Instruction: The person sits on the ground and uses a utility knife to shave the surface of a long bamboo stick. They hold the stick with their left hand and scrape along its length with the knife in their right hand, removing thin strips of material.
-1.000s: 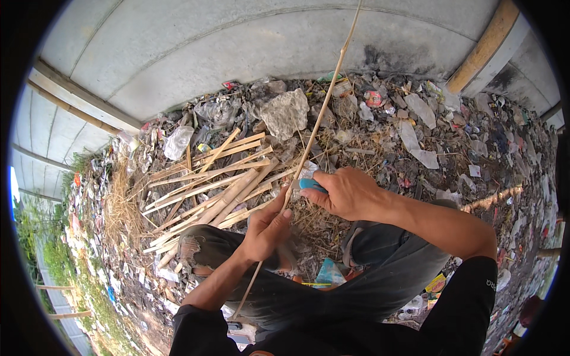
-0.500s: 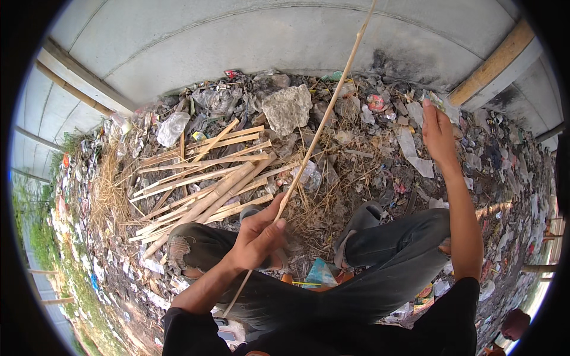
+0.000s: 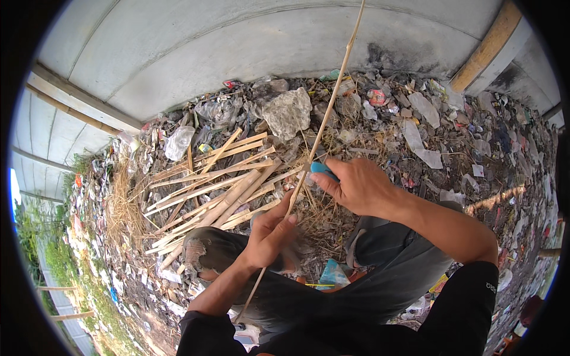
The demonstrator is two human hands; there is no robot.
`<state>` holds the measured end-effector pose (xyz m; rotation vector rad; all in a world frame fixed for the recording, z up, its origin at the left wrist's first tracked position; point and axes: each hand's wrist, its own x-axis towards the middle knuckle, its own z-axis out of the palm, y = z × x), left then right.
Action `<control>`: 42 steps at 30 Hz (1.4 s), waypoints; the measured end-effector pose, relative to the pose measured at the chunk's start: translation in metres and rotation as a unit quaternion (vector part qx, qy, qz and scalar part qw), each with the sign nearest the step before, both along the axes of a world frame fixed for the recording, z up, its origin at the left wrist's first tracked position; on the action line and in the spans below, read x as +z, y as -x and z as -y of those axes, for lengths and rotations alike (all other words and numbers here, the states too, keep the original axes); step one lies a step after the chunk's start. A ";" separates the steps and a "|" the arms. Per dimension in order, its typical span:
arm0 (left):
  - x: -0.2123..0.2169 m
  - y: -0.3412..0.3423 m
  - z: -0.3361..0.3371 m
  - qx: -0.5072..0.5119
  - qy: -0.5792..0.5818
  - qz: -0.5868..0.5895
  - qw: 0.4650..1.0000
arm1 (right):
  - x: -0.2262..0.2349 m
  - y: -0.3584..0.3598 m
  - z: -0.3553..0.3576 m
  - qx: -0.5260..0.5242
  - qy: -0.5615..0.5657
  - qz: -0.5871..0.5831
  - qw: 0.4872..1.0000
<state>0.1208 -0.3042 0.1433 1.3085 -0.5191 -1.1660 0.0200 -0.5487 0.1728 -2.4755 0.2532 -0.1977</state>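
Over a littered patch of ground, both hands are back on a long thin bamboo strip point(image 3: 320, 133).

Half a second ago the right hand point(image 3: 356, 187) was lifted away to the right, above the rubbish and clear of the strip; now it has returned to the strip's middle, fingers curled around a small blue-handled tool point(image 3: 322, 168) pressed against the strip. The left hand point(image 3: 270, 237) stays closed around the lower part of the strip, just above the grey-trousered knee point(image 3: 205, 252), much as before. From the lap the strip slants up and to the right, past a pale lump of stone point(image 3: 288, 113), and runs out at the top edge before a grey concrete wall point(image 3: 237, 47). Split bamboo slats point(image 3: 208, 187) lie piled to the left, beside dry straw.
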 end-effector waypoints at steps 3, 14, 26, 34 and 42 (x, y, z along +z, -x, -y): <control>0.000 0.000 -0.001 -0.015 -0.012 0.000 1.000 | 0.002 0.001 0.022 -0.014 0.044 -0.014 0.999; -0.005 0.005 -0.006 -0.028 0.009 -0.018 0.999 | 0.001 0.000 0.036 -0.053 0.001 -0.017 0.998; -0.011 0.006 -0.016 -0.041 -0.018 0.007 0.999 | -0.016 -0.008 0.075 -0.085 0.016 -0.009 0.996; -0.015 0.005 -0.018 -0.044 -0.041 0.087 0.994 | -0.031 0.009 0.009 0.042 0.034 -0.005 0.999; -0.004 0.007 -0.025 -0.129 -0.045 0.173 0.975 | -0.024 0.006 0.172 -0.227 0.080 0.046 0.970</control>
